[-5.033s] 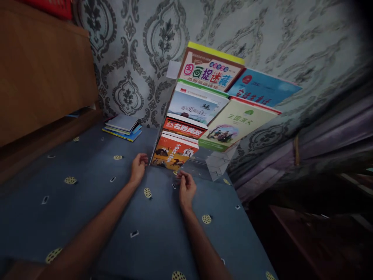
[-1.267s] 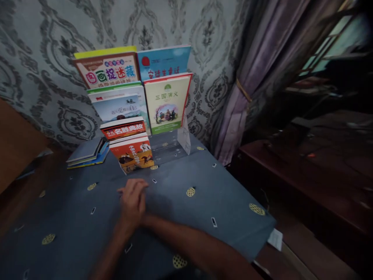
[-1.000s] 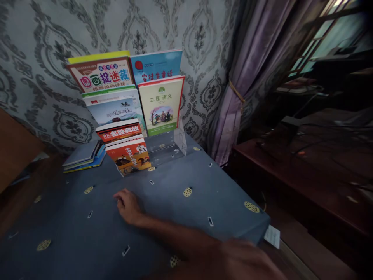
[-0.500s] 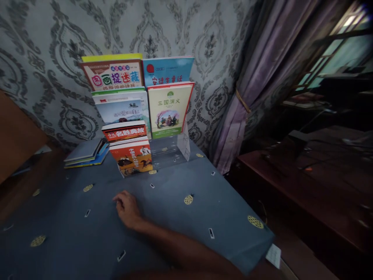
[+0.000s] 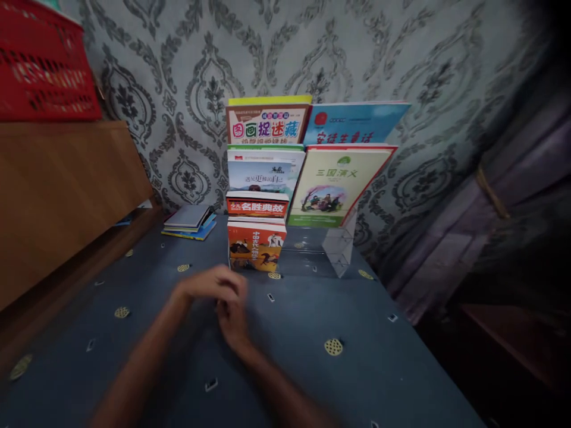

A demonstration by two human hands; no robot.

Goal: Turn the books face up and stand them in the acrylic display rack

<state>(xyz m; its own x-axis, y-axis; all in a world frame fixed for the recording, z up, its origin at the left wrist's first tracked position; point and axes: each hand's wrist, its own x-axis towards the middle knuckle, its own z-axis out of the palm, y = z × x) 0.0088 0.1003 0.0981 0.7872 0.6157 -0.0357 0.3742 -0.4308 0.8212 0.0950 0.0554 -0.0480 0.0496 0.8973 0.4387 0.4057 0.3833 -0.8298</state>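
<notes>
My left hand hangs over the table with its fingers bent down in front of my right hand. Both are somewhat blurred and seem to meet at the fingers. Curled fingers show on each, with no object visible in them. Just beyond stands a clear acrylic book rack. Its left column bears an orange book, a red-topped book, a pale blue book and a brown picture book. On its right are a cream-green book and a blue book.
A small stack of books lies at the table's back left. Left of it stands a wooden cabinet with a red basket on top. The dark blue tablecloth has pineapple prints. A tied curtain hangs at right.
The view has swung left, bringing the red basket in and the rack toward the middle. My left hand has come into view and reached my right hand, which was alone on the cloth.
</notes>
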